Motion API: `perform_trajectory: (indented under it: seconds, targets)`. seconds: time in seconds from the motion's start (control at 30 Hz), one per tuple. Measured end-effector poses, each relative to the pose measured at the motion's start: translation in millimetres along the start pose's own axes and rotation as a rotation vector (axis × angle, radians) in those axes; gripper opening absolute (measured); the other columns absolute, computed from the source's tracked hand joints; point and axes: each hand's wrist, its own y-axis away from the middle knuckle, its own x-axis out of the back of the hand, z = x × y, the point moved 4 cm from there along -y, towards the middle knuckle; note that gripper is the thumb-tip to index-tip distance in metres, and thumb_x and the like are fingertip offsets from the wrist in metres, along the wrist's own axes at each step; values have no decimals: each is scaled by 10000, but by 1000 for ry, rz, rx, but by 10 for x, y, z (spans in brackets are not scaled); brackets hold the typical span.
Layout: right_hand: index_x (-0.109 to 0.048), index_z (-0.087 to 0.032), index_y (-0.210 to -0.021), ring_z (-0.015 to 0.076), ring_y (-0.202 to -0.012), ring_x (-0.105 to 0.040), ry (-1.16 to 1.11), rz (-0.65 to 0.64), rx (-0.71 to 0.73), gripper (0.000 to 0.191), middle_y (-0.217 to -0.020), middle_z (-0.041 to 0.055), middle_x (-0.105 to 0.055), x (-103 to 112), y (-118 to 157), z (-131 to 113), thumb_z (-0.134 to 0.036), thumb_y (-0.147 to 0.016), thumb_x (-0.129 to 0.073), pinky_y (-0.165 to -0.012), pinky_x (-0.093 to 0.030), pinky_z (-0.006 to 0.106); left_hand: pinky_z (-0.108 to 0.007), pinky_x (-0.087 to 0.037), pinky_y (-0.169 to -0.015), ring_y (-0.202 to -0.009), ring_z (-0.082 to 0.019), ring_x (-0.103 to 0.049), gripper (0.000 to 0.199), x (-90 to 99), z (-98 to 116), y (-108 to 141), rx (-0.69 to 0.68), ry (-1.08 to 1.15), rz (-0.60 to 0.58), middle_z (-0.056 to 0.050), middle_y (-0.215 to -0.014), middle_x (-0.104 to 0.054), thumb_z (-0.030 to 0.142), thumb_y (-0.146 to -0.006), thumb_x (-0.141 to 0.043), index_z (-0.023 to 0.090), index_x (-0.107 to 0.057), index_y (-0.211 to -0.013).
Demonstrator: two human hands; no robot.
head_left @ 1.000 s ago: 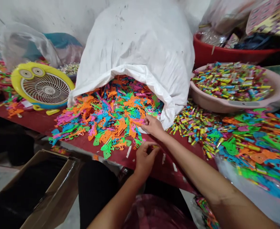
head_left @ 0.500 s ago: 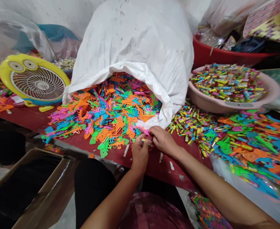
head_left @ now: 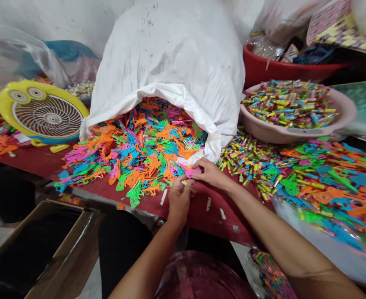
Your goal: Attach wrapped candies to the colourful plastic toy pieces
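hand state: the right hand point(head_left: 212, 173) pinches a pink plastic piece point(head_left: 189, 171) between thumb and forefinger, with no visible gap. the left hand point(head_left: 179, 199) has thumb and fingers curled together around a small yellow-marked item point(head_left: 184, 182), mostly hidden. the pink piece sits between the hands, above the red table point(head_left: 201, 226), just in front of the pile of plastic pieces point(head_left: 136, 160) at the mouth of the white sack point(head_left: 170, 54).

risk 1: loss of the pink piece. cause: the pinch covers only a small area, and the piece appears thin and smooth. if dropped, it may blend into the pile, which contains other pink pieces.

risk 2: loss of the small item. cause: if it is round, as it appears, loosened fingers may let it roll off the near table edge.

risk 3: spillage. cause: the front of the pile lies close to that edge; a knock from the left wrist could push pieces over.

risk 4: mixing of parts. cause: loose small cylinders point(head_left: 248, 160) lie beside the right forearm; an outward sweep could scatter them.

risk 5: bending or breakage. cause: excess force on a slender part.
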Motion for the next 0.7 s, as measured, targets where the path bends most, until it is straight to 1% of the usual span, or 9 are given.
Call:
perform_trajectory:
  seconds: [0.07, 0.13, 0.23, 0.33, 0.4, 0.47, 0.53, 0.6, 0.7]
  targets:
    - [-627, -163, -803, 167, -729, -512, -86, 71, -23, 194, -810, 9, -553, 55, 88, -19, -301, -745, -751, -648, -396, 255, -226, -472, -637, -645, -110, -576, 422, -3, 2, 16, -35, -10, -46, 23, -752, -603, 376, -843, -650, 159, -579, -1198]
    - [-610, -175, -791, 175, -744, -523, -185, 133, -35, 219, -806, 8, -576, 97, 210, -79, -345, -741, -740, -657, -403, 260, -219, -455, -628, -643, -106, -549, 413, -8, -15, 24, -75, -16, -83, 37, -728, -567, 369, -841, -661, 170, -573, -1191]
    - [-609, -183, -840, 180, -763, -540, -290, 213, -66, 224, -824, 12, -597, 105, 441, -190, -361, -769, -724, -669, -413, 262, -202, -424, -600, -610, -94, -510, 389, -21, -75, 25, -103, 6, -110, 68, -662, -503, 352, -831, -688, 181, -551, -1152]
    - [-581, -190, -910, 155, -687, -520, -418, 317, -169, 316, -780, -6, -570, 66, 698, -230, -374, -742, -775, -604, -398, 235, -202, -425, -601, -619, -98, -538, 335, -67, -133, 24, -91, 53, -154, 61, -666, -546, 354, -813, -719, 185, -555, -1051]
    - [-571, -197, -1040, 158, -696, -538, -546, 314, -259, 456, -831, 4, -592, 24, 849, -213, -412, -717, -809, -602, -415, 231, -212, -448, -638, -664, -107, -570, 289, -110, -143, 25, -84, 95, -192, 34, -722, -610, 351, -802, -730, 179, -589, -986]
    - [-589, -184, -1101, 174, -720, -559, -608, 220, -336, 520, -888, 36, -622, -3, 967, -185, -465, -722, -807, -608, -432, 241, -224, -470, -697, -725, -116, -595, 247, -148, -131, 24, -91, 106, -215, 5, -795, -660, 345, -799, -731, 166, -640, -943]
    - [-641, -160, -1021, 176, -695, -550, -551, 169, -371, 446, -853, 44, -629, 43, 1057, -152, -499, -762, -772, -588, -421, 243, -233, -480, -749, -785, -127, -613, 233, -178, -112, 22, -116, 56, -214, -18, -865, -692, 345, -806, -724, 162, -690, -946]
    - [-660, -156, -943, 172, -686, -540, -439, 265, -342, 373, -815, 33, -622, 177, 1119, -135, -489, -799, -745, -593, -414, 243, -247, -486, -782, -832, -143, -630, 246, -209, -99, 22, -150, -24, -208, -32, -912, -713, 350, -826, -703, 173, -718, -996]
    - [-645, -175, -934, 178, -741, -550, -273, 447, -258, 292, -853, 21, -622, 361, 1164, -195, -439, -835, -722, -646, -428, 249, -260, -497, -802, -870, -163, -652, 226, -267, -88, 43, -217, -102, -207, -38, -939, -727, 347, -839, -687, 187, -730, -992]
